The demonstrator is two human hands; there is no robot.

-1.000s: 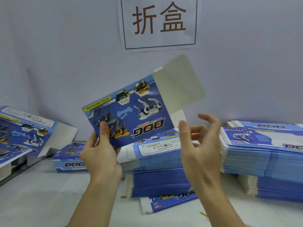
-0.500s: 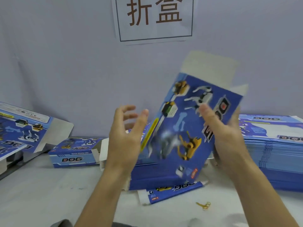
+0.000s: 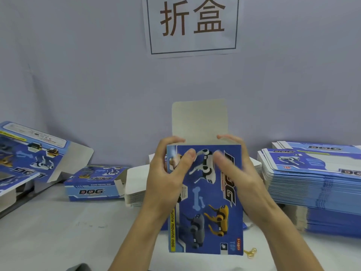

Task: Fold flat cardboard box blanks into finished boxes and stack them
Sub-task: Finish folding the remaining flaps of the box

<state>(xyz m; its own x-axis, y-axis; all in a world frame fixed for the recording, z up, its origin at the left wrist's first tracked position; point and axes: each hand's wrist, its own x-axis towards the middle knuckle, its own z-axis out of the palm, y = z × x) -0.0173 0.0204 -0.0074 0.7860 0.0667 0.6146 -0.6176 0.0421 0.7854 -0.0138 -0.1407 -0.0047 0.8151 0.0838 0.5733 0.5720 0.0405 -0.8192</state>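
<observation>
Box blank (image 3: 205, 200) held upright mid-frame, long axis vertical, grey flap (image 3: 200, 120) up top. Left hand (image 3: 166, 173) grips left edge, right hand (image 3: 232, 171) grips right edge; both equally near, thumbs on printed face. Next likely: squeeze edges inward to open the sleeve.

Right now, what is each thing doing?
Box: upright, held in both hands, top flap standing open.
Left hand: gripping the box's left edge.
Right hand: gripping its right edge.
Folded box: lying on the table, end flap open.
Flat stack: piled, unfolded.
</observation>
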